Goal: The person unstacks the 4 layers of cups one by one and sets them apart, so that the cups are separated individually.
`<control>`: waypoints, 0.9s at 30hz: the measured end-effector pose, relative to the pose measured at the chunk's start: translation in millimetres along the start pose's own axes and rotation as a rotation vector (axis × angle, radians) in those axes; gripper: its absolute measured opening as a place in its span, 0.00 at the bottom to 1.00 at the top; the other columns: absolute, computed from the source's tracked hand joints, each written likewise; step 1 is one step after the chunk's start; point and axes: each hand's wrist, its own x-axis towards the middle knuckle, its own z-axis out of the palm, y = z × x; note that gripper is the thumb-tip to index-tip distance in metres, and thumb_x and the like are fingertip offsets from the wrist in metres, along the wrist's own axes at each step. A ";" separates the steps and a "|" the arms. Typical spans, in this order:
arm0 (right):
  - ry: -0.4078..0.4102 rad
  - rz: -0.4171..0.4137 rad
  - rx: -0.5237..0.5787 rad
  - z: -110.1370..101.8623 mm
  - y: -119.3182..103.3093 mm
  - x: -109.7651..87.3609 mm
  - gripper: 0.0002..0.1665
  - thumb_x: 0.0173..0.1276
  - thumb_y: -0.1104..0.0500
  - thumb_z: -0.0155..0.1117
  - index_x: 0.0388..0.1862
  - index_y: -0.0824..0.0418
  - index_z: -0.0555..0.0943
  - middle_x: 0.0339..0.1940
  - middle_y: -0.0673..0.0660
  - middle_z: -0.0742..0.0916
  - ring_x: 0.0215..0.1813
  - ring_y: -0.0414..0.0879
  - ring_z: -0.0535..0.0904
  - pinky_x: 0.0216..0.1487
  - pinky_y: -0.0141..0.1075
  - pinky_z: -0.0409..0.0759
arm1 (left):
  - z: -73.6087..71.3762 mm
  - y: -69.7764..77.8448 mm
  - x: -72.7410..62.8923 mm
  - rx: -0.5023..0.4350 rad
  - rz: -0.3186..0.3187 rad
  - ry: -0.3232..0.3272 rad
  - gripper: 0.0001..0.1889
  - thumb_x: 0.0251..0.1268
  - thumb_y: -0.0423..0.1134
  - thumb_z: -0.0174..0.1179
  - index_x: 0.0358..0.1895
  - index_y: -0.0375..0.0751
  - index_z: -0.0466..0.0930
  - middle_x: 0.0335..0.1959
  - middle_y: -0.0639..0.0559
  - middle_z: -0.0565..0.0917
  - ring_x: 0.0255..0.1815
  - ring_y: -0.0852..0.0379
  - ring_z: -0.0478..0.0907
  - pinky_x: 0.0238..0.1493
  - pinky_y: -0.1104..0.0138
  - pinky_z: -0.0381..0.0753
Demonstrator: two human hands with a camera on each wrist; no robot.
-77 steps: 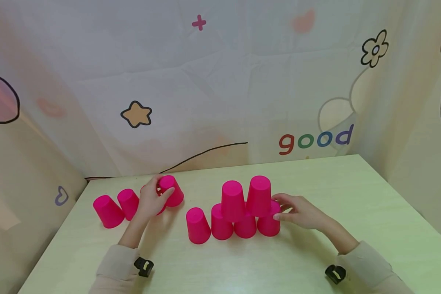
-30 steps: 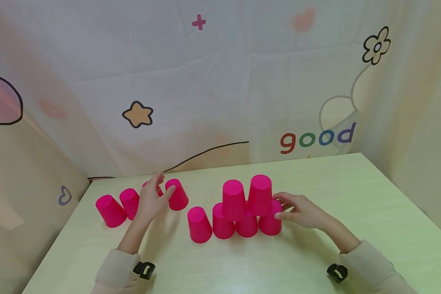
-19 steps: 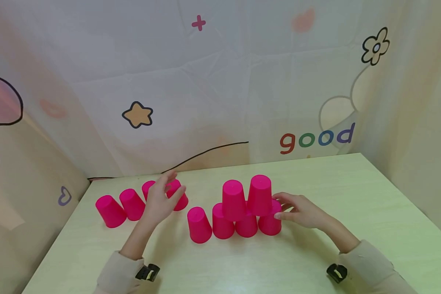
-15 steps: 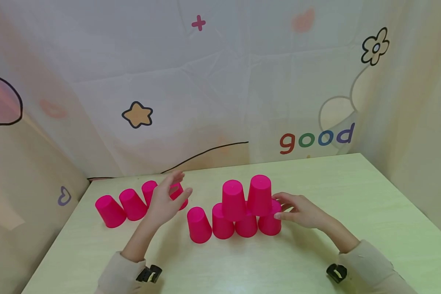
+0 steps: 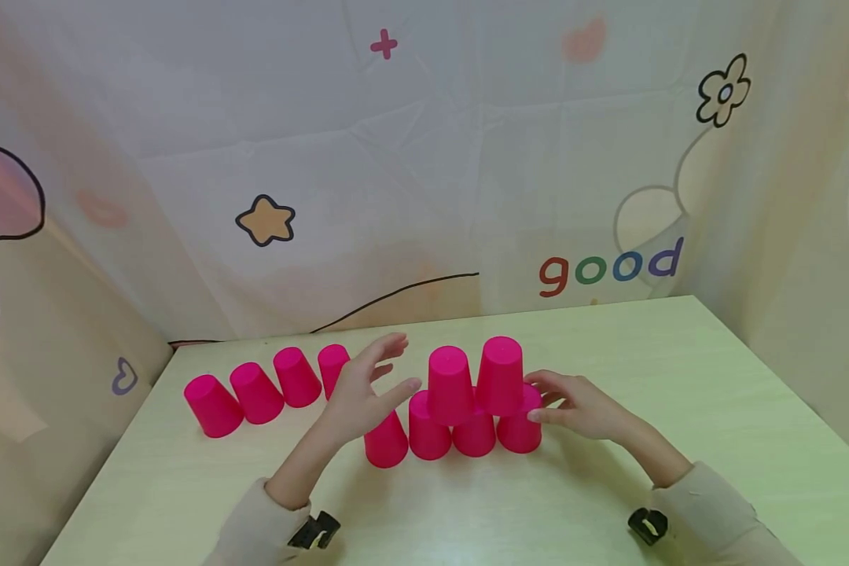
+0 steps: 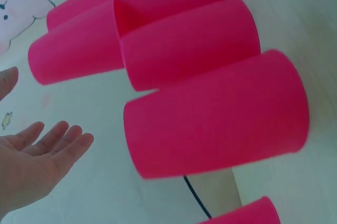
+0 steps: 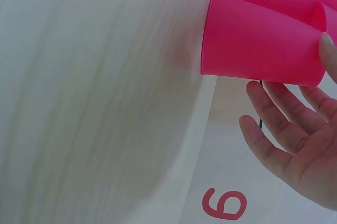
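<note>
Upside-down pink plastic cups stand on the table. Several form a bottom row, with two upper cups (image 5: 450, 387) (image 5: 501, 377) resting across it. My left hand (image 5: 361, 397), fingers extended and thumb apart, hovers by the row's leftmost cup (image 5: 389, 445) and partly covers it; it holds nothing. In the left wrist view that hand (image 6: 34, 163) is clear of the cups. My right hand (image 5: 582, 407) is loosely spread around the rightmost bottom cup (image 5: 522, 434). In the right wrist view its thumb overlaps that cup (image 7: 258, 42); whether the fingers touch it, I cannot tell.
Several more upside-down cups (image 5: 214, 407) stand in a slanting row at the left back of the pale table (image 5: 439, 519). The row's rightmost cup (image 5: 330, 365) is partly behind my left hand. A patterned cloth (image 5: 410, 196) hangs along the back and sides.
My left hand has moved away from the rightmost cup of the left row, rightward to the stack's left side. My right hand has stayed at the rightmost bottom cup.
</note>
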 end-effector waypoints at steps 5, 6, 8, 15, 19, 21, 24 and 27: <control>0.002 0.004 0.003 0.0 0.3 0.1 0.30 0.58 0.55 0.65 0.57 0.66 0.69 0.48 0.60 0.79 0.48 0.56 0.76 0.41 0.39 0.79 | 16.8 2.9 7.3 0.010 0.013 -0.051 0.32 0.53 0.37 0.65 0.63 0.40 0.64 0.58 0.49 0.71 0.58 0.52 0.69 0.55 0.56 0.72; 0.002 0.003 0.003 0.2 0.5 0.1 0.30 0.58 0.55 0.65 0.57 0.66 0.69 0.48 0.60 0.79 0.48 0.56 0.76 0.41 0.39 0.79 | 20.1 3.8 8.4 0.013 0.013 -0.061 0.32 0.52 0.37 0.65 0.63 0.40 0.64 0.58 0.50 0.72 0.58 0.53 0.69 0.54 0.57 0.72; 0.001 0.001 0.004 0.4 0.7 0.0 0.30 0.59 0.55 0.65 0.57 0.66 0.69 0.47 0.60 0.79 0.48 0.56 0.76 0.41 0.38 0.79 | 26.1 6.4 10.4 0.010 0.018 -0.083 0.33 0.52 0.37 0.66 0.63 0.40 0.63 0.57 0.51 0.72 0.57 0.53 0.69 0.54 0.57 0.73; -0.001 -0.001 0.006 0.6 0.8 0.1 0.29 0.59 0.55 0.65 0.57 0.65 0.70 0.47 0.59 0.79 0.48 0.56 0.76 0.41 0.38 0.79 | 39.5 9.4 14.8 0.001 0.016 -0.100 0.35 0.50 0.35 0.66 0.63 0.40 0.61 0.53 0.50 0.73 0.51 0.55 0.72 0.48 0.63 0.76; -0.004 -0.002 0.010 0.4 0.5 0.0 0.30 0.59 0.55 0.65 0.57 0.65 0.69 0.47 0.59 0.79 0.48 0.56 0.76 0.41 0.38 0.79 | 42.0 10.0 14.3 -0.001 0.009 -0.071 0.33 0.51 0.33 0.65 0.62 0.40 0.63 0.52 0.50 0.73 0.51 0.54 0.72 0.47 0.63 0.77; -0.004 -0.002 0.011 0.2 0.1 -0.1 0.30 0.59 0.55 0.65 0.57 0.66 0.69 0.47 0.59 0.79 0.48 0.56 0.76 0.41 0.38 0.79 | 42.2 11.3 13.6 -0.008 0.003 -0.062 0.32 0.51 0.33 0.65 0.61 0.40 0.63 0.52 0.49 0.73 0.52 0.54 0.72 0.47 0.63 0.77; -0.003 -0.005 0.011 0.2 -0.2 0.0 0.30 0.59 0.55 0.65 0.57 0.66 0.69 0.48 0.60 0.79 0.48 0.56 0.76 0.41 0.38 0.79 | 41.2 13.8 12.3 -0.016 -0.008 -0.050 0.32 0.51 0.33 0.66 0.61 0.39 0.63 0.52 0.49 0.74 0.52 0.53 0.72 0.47 0.63 0.77; -0.002 -0.008 0.011 0.4 0.0 0.3 0.29 0.59 0.55 0.65 0.57 0.66 0.69 0.48 0.60 0.79 0.48 0.56 0.76 0.41 0.38 0.79 | 38.5 16.6 10.4 -0.016 -0.018 -0.038 0.33 0.51 0.34 0.66 0.62 0.40 0.64 0.52 0.50 0.74 0.52 0.53 0.72 0.47 0.62 0.77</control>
